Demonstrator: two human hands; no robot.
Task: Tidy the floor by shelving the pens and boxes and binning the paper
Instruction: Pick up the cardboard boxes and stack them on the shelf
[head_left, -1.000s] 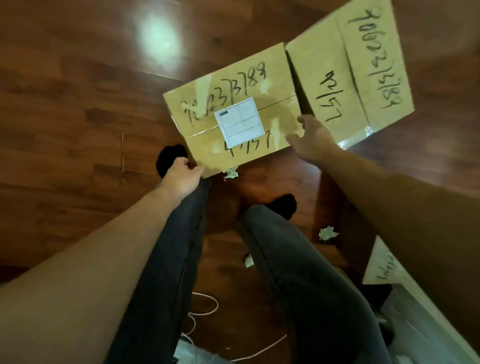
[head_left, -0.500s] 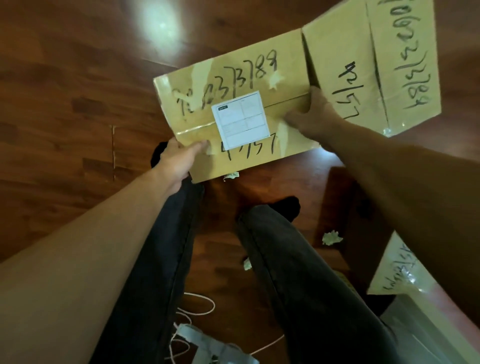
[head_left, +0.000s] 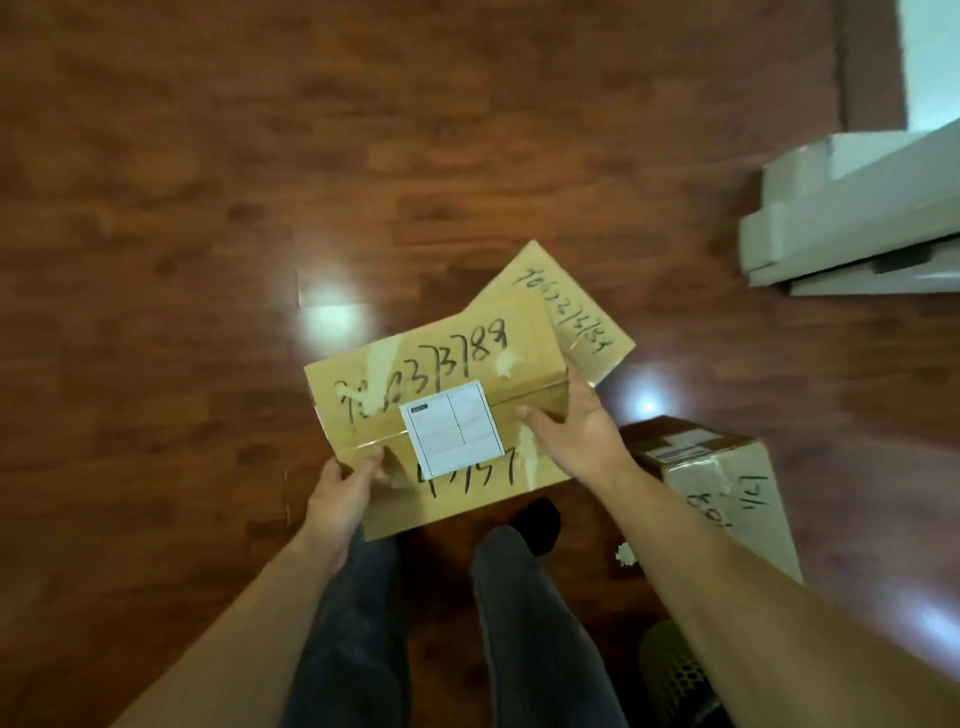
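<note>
Both hands, left (head_left: 340, 496) and right (head_left: 576, 431), grip the labelled box (head_left: 441, 374) between them.

Three cardboard boxes (head_left: 441, 415) (head_left: 576, 312) (head_left: 727, 493), one paper scrap (head_left: 625, 555), two hands (head_left: 337, 499) (head_left: 576, 436).

The cardboard box (head_left: 447, 358) on top carries black handwritten marker digits: its upper flap ends in what reads as "3788", the characters before that being unclear, and its lower flap shows strokes like "1/57". A white printed label (head_left: 453, 429) sits across the seam, its print too small to read. The second box (head_left: 569, 306) behind bears a handwritten number starting "906", the rest uncertain. The third box (head_left: 727, 499) at the right shows marker scrawl, illegible.
</note>
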